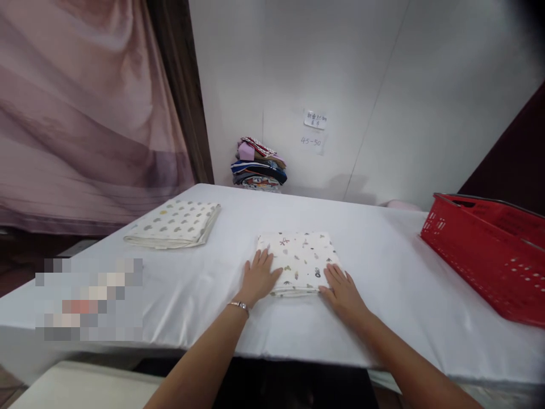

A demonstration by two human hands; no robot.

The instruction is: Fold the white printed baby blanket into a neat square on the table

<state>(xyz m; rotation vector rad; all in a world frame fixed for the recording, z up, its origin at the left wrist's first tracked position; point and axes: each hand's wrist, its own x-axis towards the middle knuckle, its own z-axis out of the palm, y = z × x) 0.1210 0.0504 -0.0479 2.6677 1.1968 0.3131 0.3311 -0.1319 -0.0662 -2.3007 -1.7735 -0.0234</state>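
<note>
White folded cloth | left hand, right hand: apart, unclenched at its near corners | seemingly keeping folds flat

Middle cloth: white, small scattered motifs. Left cloth: cream, grey blotches. Basket: red. Tablecloth: white.

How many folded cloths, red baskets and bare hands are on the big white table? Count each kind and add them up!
Folded cloths: 2 (grey-patterned cloth, small-print cloth)
Red basket: 1
Bare hands: 2 (left hand, right hand)
Total: 5
</note>
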